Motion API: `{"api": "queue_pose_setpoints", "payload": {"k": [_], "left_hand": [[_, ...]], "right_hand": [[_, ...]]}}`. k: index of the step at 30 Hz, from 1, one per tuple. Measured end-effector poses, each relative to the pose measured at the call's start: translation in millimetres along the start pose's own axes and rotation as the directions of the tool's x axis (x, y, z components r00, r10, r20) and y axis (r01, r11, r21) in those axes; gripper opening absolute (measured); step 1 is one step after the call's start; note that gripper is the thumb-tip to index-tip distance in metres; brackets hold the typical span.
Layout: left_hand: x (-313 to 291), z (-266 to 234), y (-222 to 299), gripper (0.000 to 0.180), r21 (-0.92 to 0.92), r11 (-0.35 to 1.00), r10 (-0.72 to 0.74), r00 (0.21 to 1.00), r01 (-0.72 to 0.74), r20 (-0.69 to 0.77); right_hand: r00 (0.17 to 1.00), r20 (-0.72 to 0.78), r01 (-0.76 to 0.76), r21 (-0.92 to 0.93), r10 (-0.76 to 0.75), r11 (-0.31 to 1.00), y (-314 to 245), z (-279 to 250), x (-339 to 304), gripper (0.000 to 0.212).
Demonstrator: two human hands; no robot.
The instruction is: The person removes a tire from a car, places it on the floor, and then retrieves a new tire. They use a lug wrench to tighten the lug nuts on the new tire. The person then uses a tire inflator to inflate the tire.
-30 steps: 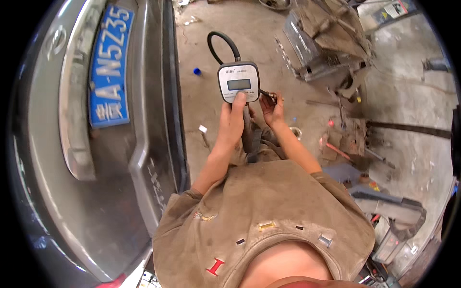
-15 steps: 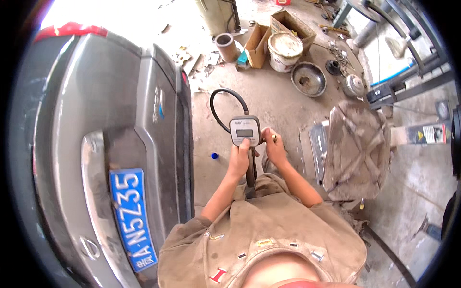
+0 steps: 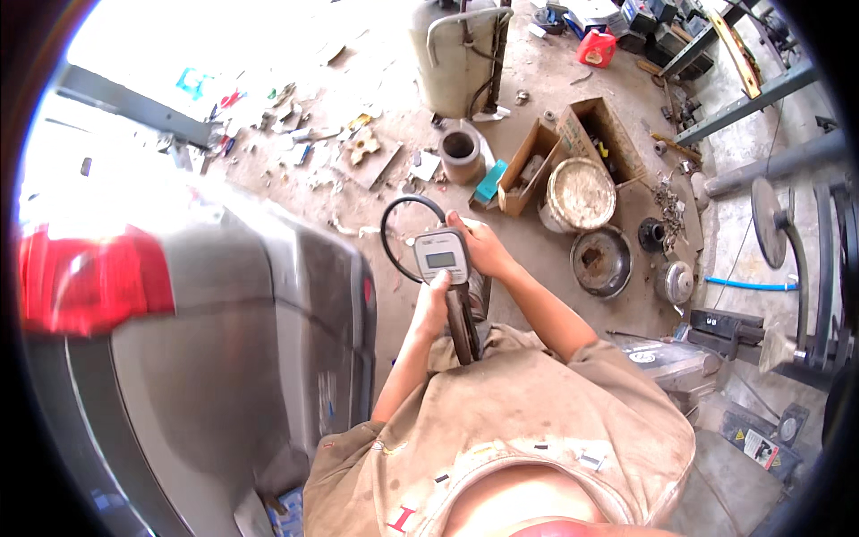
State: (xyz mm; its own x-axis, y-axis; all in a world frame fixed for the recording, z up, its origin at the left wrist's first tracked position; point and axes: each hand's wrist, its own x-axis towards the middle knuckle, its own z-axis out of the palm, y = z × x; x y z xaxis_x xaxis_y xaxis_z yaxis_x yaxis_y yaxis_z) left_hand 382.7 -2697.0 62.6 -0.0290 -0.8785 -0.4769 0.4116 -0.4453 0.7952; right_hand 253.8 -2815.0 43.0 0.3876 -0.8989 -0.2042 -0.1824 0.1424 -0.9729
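My left hand (image 3: 429,309) is closed around the handle of a digital tire inflator (image 3: 441,256), its thumb on the front below the small screen. The inflator has a square grey face, a dark handle pointing back toward my shirt, and a black hose (image 3: 386,234) looping out to its left. My right hand (image 3: 483,245) is closed against the upper right edge of the inflator, close to where the hose joins it. Some of its fingers are hidden behind the gauge. To the left stands the rear corner of a grey car (image 3: 215,358) with a red tail light (image 3: 94,279).
Ahead are a metal cylinder (image 3: 461,154), cardboard boxes (image 3: 598,134), a dirty white bucket (image 3: 579,192) and a round metal pan (image 3: 601,261). A tall beige tank (image 3: 456,67) stands beyond. Scraps litter the floor. Machine arms and a blue hose (image 3: 750,284) are at right.
My view has shifted forward along the car, bringing in its tail light and more floor. My right hand has moved from the inflator's right side, where it held a small brass-coloured piece, up to its top edge.
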Motion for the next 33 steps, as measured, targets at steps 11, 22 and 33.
{"api": "queue_pose_setpoints", "payload": {"k": [11,22,33], "left_hand": [[265.9,-69.4,229.2,0.069,-0.315,0.925,0.152,0.967,-0.212,-0.204],[575.9,-219.2,367.9,0.066,-0.337,0.905,0.114,0.911,-0.260,-0.397],[940.9,-283.3,704.4,0.049,-0.032,0.951,0.294,0.930,-0.308,-0.223]], "right_hand": [[0.894,0.436,-0.031,0.293,-0.105,0.956,-95.0,-15.5,369.4,0.085],[0.695,0.460,-0.552,-0.151,0.552,0.820,22.1,-4.7,811.0,0.091],[0.822,0.118,-0.568,0.087,0.558,0.818,-45.0,-33.7,1156.7,0.067]]}}
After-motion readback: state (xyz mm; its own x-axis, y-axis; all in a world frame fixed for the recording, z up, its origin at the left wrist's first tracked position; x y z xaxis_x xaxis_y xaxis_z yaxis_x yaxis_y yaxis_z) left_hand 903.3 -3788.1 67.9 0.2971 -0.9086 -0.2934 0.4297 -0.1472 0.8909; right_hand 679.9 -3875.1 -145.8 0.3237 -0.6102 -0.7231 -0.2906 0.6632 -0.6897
